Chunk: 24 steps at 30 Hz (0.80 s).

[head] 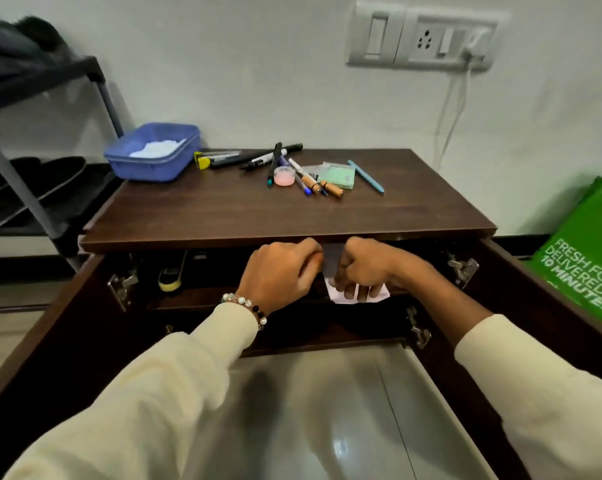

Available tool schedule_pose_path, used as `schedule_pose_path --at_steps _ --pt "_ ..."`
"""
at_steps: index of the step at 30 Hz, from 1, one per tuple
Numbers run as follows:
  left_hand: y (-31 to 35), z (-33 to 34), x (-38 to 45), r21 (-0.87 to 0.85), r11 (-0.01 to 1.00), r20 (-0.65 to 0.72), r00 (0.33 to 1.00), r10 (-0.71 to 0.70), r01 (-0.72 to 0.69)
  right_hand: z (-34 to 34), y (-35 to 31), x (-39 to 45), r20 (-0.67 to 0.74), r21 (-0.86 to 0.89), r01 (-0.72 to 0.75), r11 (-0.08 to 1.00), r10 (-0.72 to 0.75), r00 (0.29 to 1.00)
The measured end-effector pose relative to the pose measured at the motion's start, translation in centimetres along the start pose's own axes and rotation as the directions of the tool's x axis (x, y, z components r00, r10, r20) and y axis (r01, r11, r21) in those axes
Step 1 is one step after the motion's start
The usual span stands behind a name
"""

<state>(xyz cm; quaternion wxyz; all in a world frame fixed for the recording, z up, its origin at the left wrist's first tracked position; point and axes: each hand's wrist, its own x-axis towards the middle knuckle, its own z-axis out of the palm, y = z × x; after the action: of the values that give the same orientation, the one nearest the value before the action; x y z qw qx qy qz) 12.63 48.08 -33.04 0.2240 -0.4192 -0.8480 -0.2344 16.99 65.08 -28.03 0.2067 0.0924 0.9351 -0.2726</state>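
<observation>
Under front edge of dark-brown wooden cabinet top (258,213), at the open cabinet front, small thin white paper sheet (335,295) is held upright by both hands. Upper part in shade, looks grey; lower edge bright, creased, corners bent. Left hand (279,271), w/ pearl-and-black bead bracelet (246,304) on wrist, pinches sheet's left edge. Right hand (369,268) curls fingers round right side, fingertips over lower front. Hands almost touching.

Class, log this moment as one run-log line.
left hand grips paper | right hand grips paper | cabinet doors open | pens on cabinet top
</observation>
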Motion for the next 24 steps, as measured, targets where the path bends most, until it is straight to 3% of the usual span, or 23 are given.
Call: schedule_pose_path --at_steps 2,4,6,8,10,14,19,24 --pt "0.2 -1.6 1.3 -0.045 0.999 -0.151 0.988 -0.029 0.022 -2.7 -0.8 -1.7 -0.063 0.066 0.014 0.998 -0.01 0.998" --pt "-0.1 -2.6 3.2 -0.097 0.99 -0.271 0.954 -0.13 0.107 -5.2 -0.8 -2.3 -0.303 0.141 0.056 0.988 -0.011 0.953" --pt "-0.8 -3.1 5.6 -0.129 0.968 -0.318 0.915 -0.248 0.217 -7.2 -0.4 -1.8 -0.576 0.213 0.111 0.971 0.033 0.816" --pt "-1.9 -2.8 7.9 -0.11 0.934 -0.261 0.897 -0.357 0.339 -8.5 0.5 -0.1 -0.736 0.25 0.13 0.959 0.101 0.669" --pt "-3.1 -1.8 9.6 -0.06 0.902 -0.183 0.884 -0.43 0.427 -8.7 1.6 2.1 -0.764 0.262 0.104 0.959 0.14 0.63" --pt "-2.9 0.1 10.5 0.019 0.868 -0.1 0.865 -0.492 0.496 -7.5 3.9 6.4 -0.755 0.18 -0.024 0.983 0.154 0.638" --pt "-1.4 1.2 12.1 0.102 0.891 -0.106 0.896 -0.432 0.442 -7.8 4.1 9.1 -0.803 0.17 -0.075 0.983 0.182 0.568" --pt "-1.3 2.7 14.1 0.209 0.907 -0.008 0.928 -0.372 0.365 -7.9 3.8 9.6 -0.843 0.11 -0.095 0.989 0.144 0.518"
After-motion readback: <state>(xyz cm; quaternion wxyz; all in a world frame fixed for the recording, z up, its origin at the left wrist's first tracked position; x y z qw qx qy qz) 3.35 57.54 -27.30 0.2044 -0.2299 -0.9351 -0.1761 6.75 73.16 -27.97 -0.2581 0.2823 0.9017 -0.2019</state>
